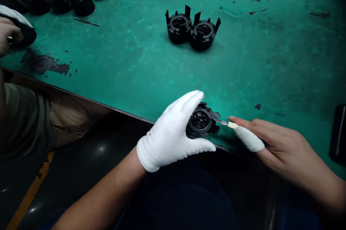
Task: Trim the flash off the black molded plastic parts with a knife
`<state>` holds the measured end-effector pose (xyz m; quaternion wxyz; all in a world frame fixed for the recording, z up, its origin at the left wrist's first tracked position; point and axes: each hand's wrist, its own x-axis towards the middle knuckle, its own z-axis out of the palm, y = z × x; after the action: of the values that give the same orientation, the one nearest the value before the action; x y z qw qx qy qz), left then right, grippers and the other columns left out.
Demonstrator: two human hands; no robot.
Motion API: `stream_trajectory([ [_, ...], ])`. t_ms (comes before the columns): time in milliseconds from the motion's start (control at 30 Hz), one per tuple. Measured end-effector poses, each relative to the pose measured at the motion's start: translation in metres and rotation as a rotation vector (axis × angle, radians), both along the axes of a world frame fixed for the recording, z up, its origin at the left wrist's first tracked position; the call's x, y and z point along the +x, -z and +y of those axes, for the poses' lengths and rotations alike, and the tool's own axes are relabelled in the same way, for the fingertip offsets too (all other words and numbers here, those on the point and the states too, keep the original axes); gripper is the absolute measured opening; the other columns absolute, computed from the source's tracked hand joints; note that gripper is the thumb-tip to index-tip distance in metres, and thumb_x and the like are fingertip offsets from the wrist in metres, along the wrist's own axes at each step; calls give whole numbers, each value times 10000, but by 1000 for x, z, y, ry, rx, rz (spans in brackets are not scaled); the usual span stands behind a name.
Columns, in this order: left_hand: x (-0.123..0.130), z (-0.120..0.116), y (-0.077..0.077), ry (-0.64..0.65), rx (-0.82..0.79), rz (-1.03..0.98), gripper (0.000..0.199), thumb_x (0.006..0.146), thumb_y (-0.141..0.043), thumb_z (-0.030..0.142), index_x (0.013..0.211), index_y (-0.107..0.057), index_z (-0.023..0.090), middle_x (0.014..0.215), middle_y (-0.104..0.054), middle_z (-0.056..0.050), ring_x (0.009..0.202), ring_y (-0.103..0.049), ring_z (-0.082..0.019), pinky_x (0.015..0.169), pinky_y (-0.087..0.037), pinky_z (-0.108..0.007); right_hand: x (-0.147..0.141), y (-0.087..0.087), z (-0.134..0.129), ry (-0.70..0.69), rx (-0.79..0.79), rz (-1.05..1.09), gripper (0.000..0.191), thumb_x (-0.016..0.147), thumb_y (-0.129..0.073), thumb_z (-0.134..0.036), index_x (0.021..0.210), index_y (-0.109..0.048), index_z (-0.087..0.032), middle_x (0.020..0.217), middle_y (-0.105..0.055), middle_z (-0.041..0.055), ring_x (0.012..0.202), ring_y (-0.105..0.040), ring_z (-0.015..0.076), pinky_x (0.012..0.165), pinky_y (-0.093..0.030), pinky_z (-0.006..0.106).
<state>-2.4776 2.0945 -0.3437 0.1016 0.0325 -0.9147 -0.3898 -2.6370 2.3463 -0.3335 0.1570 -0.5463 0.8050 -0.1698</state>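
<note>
My left hand, in a white glove, is wrapped round a round black plastic part near the table's front edge. The part's ringed face is turned up toward the camera, and tabs stick out at its rim. My right hand is bare apart from a white cover on the thumb. It pinches a small knife with a pale handle, and the blade's tip meets the right rim of the black part.
Two black cup-shaped parts stand touching on the green table. Several similar parts crowd the back left. At the left edge another person's hand holds a black part. A dark object lies at the right edge.
</note>
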Motion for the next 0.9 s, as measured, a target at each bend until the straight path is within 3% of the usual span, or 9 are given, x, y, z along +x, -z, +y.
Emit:
stream_trajectory([
  [133,-7,18,2,-118,-78,30,1071,700,-729,781,1463,-419,97,1524,-449,-252,1464,-403,-372,1233,-363,-500,-5,-3,-11,-46,-1,66,415,1038,-461,-349,1447,-528,-366,844,-656,-16,669,-639,134,574,-451,270],
  [467,-15,31,10,-217,-39,12,1046,684,-799,716,1459,-423,122,1459,-533,-200,1381,-512,-324,1187,-431,-456,-5,-2,-11,-43,-14,127,432,1033,-395,-372,1421,-583,-354,929,-739,32,675,-677,197,564,-465,322],
  [667,-16,31,11,-211,1,3,1065,664,-808,721,1450,-441,103,1452,-538,-204,1377,-517,-320,1198,-417,-445,-11,-2,-12,-68,-30,135,421,1009,-455,-363,1405,-596,-383,1034,-763,-1,714,-706,201,569,-477,332],
  [900,-16,30,14,-205,66,37,1047,647,-830,706,1442,-448,142,1444,-551,-188,1356,-536,-324,1180,-433,-476,-10,-3,-15,-64,-4,158,407,1016,-439,-392,1380,-620,-388,942,-759,-4,686,-696,202,536,-443,329],
])
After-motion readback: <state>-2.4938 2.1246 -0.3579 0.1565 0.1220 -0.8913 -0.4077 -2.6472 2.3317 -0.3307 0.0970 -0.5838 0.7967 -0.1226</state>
